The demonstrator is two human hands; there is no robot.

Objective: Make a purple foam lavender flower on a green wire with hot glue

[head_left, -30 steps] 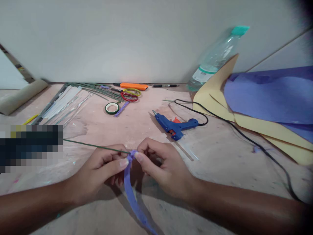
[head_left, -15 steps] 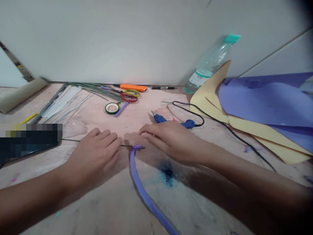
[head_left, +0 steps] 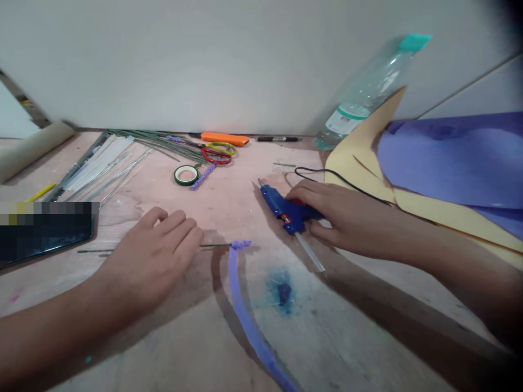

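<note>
My left hand (head_left: 153, 258) is closed round a thin green wire stem (head_left: 216, 245), which sticks out on both sides of it. At the stem's right end sits a small purple curled piece (head_left: 242, 244), and from there a long purple paper strip (head_left: 249, 318) curves down to the bottom edge. My right hand (head_left: 339, 218) grips the blue glue gun (head_left: 281, 207) by its handle. The gun's nozzle points up and left, and a clear glue stick (head_left: 309, 251) juts from its rear.
Behind lie a green tape roll (head_left: 186, 175), scissors (head_left: 216, 156), an orange cutter (head_left: 224, 139) and a pen (head_left: 278, 139). A phone (head_left: 47, 237) lies left. A bottle (head_left: 347, 120), yellow paper (head_left: 359, 158) and purple paper (head_left: 441, 163) are at right.
My right hand has moved right and taken hold of the glue gun, which has turned and shows its glue stick. The stem and purple strip have shifted slightly right.
</note>
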